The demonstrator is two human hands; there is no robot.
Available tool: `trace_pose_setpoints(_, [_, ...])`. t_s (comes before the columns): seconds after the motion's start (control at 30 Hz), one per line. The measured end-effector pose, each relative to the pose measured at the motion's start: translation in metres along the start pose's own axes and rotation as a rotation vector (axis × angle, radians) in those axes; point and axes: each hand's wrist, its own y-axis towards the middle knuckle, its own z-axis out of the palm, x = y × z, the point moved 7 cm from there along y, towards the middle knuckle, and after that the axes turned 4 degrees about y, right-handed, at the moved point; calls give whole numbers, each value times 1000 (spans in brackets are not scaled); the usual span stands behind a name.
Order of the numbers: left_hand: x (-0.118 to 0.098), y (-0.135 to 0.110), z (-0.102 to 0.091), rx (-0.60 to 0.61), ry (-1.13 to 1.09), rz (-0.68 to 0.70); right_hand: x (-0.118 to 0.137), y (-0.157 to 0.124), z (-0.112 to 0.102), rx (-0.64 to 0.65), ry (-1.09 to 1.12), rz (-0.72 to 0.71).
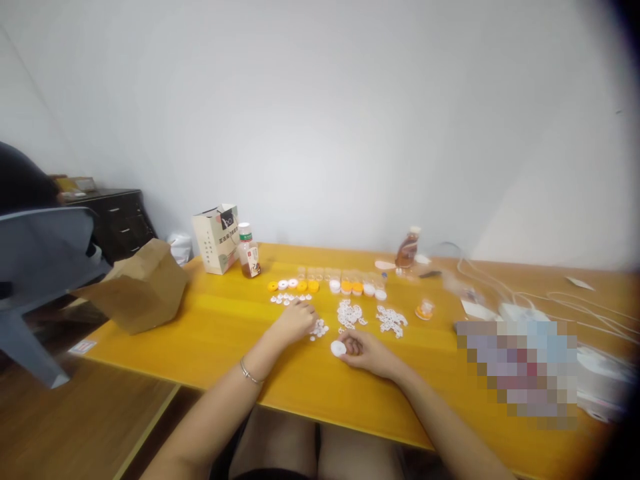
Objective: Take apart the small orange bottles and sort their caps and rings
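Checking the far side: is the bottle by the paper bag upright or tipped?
Upright: the bottle stands on its base on the yellow table, cap on top.

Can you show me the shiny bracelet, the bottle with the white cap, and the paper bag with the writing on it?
Metal bangle [249,372]: head view, on its front curve.
White-capped bottle [249,257]: head view, on its label.
Printed paper bag [219,241]: head view, on its front panel.
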Motion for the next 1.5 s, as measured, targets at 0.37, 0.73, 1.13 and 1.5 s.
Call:
trace_pose_setpoints(0.37, [-9, 0, -5, -6, -59, 8, -2, 1, 0, -6, -7, -8])
trace_pose_setpoints(0.73, [-54, -2, -20, -74, -338, 311, 1, 1, 1, 12, -13, -29])
trace_pose_setpoints(1.13, [-57, -3, -14, -169, -142, 385, -1, 2, 2, 18, 12, -26])
trace_pose_setpoints(1.5, [-63, -7, -18, -233, -38, 466, 1, 2, 2, 16, 35, -21])
